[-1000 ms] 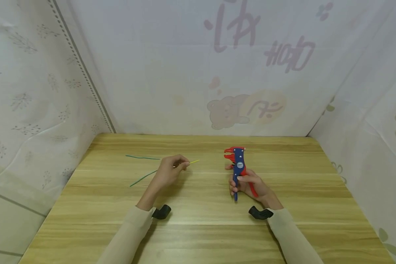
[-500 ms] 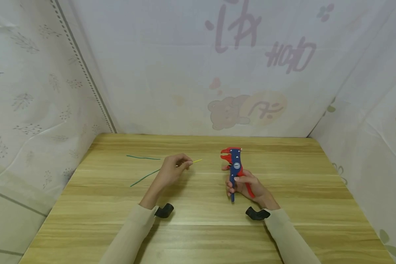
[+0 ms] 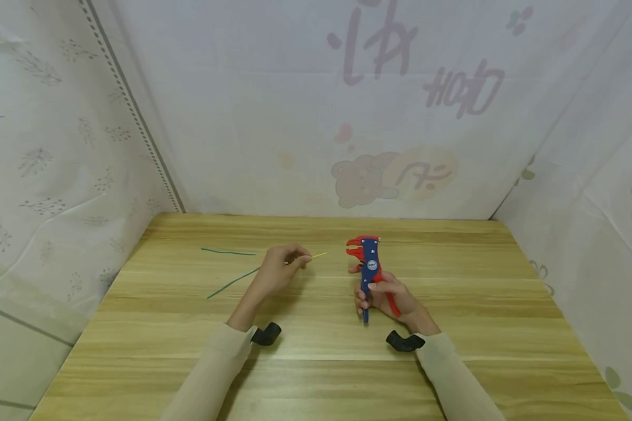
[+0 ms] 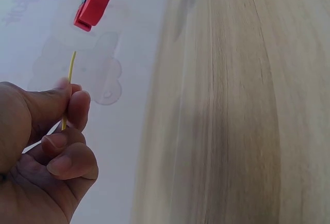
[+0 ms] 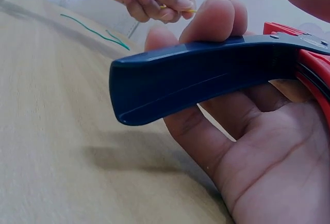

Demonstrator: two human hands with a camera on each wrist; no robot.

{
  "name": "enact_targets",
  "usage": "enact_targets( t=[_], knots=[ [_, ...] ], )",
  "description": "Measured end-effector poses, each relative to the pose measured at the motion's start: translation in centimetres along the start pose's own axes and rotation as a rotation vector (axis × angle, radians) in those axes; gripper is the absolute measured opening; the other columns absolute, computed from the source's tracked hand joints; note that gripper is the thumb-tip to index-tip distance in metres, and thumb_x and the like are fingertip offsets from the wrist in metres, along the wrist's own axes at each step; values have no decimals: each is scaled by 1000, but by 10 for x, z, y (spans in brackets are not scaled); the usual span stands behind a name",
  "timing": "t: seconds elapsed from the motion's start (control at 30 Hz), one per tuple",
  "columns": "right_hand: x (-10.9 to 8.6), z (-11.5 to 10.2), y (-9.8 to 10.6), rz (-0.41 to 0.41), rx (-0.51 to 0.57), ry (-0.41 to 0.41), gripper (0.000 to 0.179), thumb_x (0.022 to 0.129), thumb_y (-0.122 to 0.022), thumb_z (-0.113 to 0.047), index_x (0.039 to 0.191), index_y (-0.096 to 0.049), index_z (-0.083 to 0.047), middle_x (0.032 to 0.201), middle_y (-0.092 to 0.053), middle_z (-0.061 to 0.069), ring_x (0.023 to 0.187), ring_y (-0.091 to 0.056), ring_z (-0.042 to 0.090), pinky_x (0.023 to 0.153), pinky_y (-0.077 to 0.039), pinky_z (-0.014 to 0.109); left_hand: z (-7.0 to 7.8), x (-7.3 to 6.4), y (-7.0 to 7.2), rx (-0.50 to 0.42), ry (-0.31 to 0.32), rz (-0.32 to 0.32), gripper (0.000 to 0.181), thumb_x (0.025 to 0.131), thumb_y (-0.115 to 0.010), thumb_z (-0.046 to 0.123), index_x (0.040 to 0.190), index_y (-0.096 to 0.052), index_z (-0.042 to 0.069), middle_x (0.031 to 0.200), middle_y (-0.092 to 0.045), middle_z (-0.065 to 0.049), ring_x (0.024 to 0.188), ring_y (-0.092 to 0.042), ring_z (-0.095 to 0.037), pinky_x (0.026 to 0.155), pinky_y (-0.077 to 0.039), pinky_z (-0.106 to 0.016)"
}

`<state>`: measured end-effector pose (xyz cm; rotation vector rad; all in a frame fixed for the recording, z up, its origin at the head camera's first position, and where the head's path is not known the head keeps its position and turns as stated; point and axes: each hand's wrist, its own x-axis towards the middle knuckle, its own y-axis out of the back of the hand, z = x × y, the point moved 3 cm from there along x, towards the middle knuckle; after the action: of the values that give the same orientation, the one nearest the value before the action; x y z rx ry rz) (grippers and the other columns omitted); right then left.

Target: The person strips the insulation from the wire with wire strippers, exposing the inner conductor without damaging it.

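Between thumb and fingertips, my left hand [image 3: 281, 269] pinches a short yellow wire [image 3: 319, 255]. One end of the wire [image 4: 71, 66] sticks up past the fingers in the left wrist view. My right hand [image 3: 395, 295] grips a wire stripper [image 3: 371, 263] with a blue body and red jaws, its fingers round the blue handle [image 5: 175, 74]. Those jaws stand apart and face left, a small gap away from the wire's tip. Two green wires lie on the table to the left, an upper green wire [image 3: 228, 252] and a lower green wire [image 3: 232, 283], partly behind the left hand.
The wood-grain table [image 3: 316, 380] reaches back to a white printed cloth [image 3: 242, 117]. Cloth walls also stand at the left and right. A black curved piece [image 3: 267, 334] sits at the left cuff, and a similar black piece [image 3: 405, 341] at the right.
Both hands have moved towards each other: the left slightly right with the yellow wire, the right leftward with the wire stripper. The gap between them has narrowed. The green wires stay put.
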<state>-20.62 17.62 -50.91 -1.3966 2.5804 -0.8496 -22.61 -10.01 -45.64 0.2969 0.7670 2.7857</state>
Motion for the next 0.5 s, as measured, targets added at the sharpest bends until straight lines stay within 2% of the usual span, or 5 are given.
enact_targets(
  t=[0.17,0.5],
  knots=[
    [0,2,2,3,22,0,47,103,-25,-2,149,-32,-6,97,-62,6,85,-65,18,88,-58,39,4,2,-3,7,-3,2,15,103,-63,20,105,-74,10,87,-72,-7,67,-55,-14,55,-40,-23],
    [-1,5,3,1,-22,-1,46,102,-26,1,148,-30,-1,96,-64,6,83,-65,19,85,-58,37,9,7,-12,2,-9,-10,14,102,-65,19,104,-74,9,86,-71,-7,66,-54,-12,53,-39,-22]
  ],
)
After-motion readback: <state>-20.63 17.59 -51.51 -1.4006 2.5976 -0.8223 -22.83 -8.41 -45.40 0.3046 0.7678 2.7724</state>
